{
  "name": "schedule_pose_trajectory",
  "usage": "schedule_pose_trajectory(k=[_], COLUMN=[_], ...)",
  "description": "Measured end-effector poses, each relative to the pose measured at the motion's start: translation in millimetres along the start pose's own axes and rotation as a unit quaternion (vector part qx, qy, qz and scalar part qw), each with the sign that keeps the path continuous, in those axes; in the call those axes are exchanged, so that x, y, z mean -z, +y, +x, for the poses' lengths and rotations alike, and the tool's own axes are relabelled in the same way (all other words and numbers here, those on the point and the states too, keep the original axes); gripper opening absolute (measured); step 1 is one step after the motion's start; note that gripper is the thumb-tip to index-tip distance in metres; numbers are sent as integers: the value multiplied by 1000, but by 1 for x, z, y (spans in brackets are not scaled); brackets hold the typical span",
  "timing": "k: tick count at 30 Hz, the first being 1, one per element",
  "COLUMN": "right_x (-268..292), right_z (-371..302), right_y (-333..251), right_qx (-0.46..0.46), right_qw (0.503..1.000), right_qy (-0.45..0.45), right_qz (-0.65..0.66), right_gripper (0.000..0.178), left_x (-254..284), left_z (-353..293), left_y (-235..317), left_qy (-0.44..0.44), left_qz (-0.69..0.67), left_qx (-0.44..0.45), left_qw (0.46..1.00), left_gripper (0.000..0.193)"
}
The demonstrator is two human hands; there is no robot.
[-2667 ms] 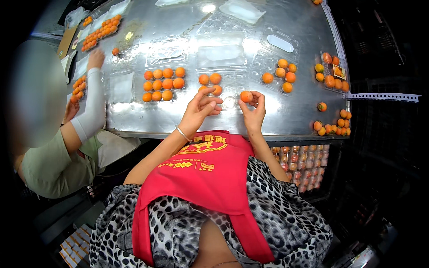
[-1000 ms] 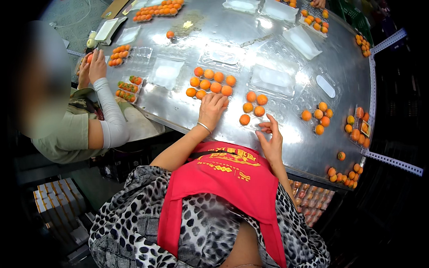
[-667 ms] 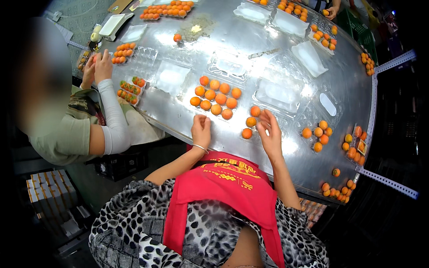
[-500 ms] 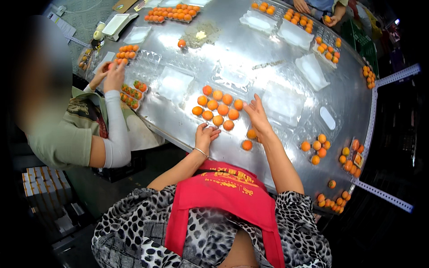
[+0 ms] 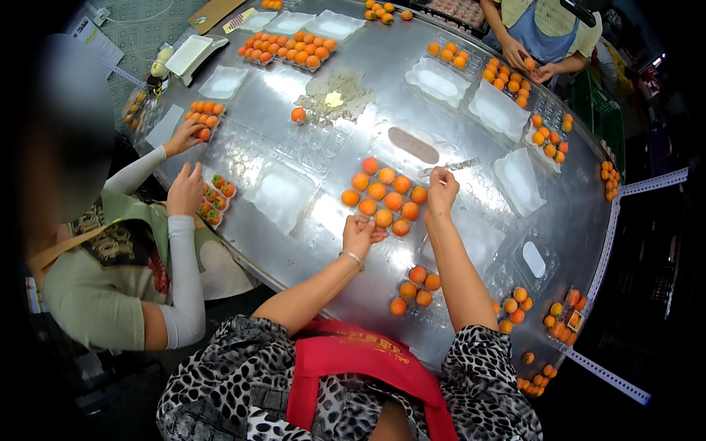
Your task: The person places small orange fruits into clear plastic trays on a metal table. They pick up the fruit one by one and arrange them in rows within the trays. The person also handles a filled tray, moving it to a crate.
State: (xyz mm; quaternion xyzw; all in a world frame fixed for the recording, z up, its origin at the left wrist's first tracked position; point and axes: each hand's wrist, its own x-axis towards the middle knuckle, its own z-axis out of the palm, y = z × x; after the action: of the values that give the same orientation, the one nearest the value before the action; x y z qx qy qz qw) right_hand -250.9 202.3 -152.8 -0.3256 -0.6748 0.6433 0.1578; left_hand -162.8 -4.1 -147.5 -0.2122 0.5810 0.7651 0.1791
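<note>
A clear plastic tray with several round orange fruits lies on the shiny metal table in front of me. My left hand sits at the tray's near edge, fingers curled beside the nearest fruit; whether it grips anything is unclear. At the tray's far right corner my right hand has thumb and fingers pinched together on the clear rim. A small group of loose orange fruits lies nearer to me, between my forearms.
A person at the left has both hands at small fruit trays. Another person's hands work at the far right. Empty clear trays, filled trays and loose fruit are spread across the table.
The view has swung, so the table sits differently in frame. My right hand moved from the near side of the fruit to the tray's far right corner. My left hand stays at its near edge.
</note>
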Motion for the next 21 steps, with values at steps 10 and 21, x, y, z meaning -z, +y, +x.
schedule_pose_trajectory(k=[10, 21], right_x=[-75, -140], right_z=[129, 119], right_y=[-70, -98], right_qx=[140, 305], right_qw=[980, 883], right_qy=[-81, -289], right_qz=[-118, -207], right_gripper=[58, 60], left_x=[-83, -80], left_z=[173, 287], left_y=[90, 170], left_qy=[100, 129], left_qz=[-11, -118], left_qx=[-57, -149], left_qw=[993, 973], left_gripper=[17, 65])
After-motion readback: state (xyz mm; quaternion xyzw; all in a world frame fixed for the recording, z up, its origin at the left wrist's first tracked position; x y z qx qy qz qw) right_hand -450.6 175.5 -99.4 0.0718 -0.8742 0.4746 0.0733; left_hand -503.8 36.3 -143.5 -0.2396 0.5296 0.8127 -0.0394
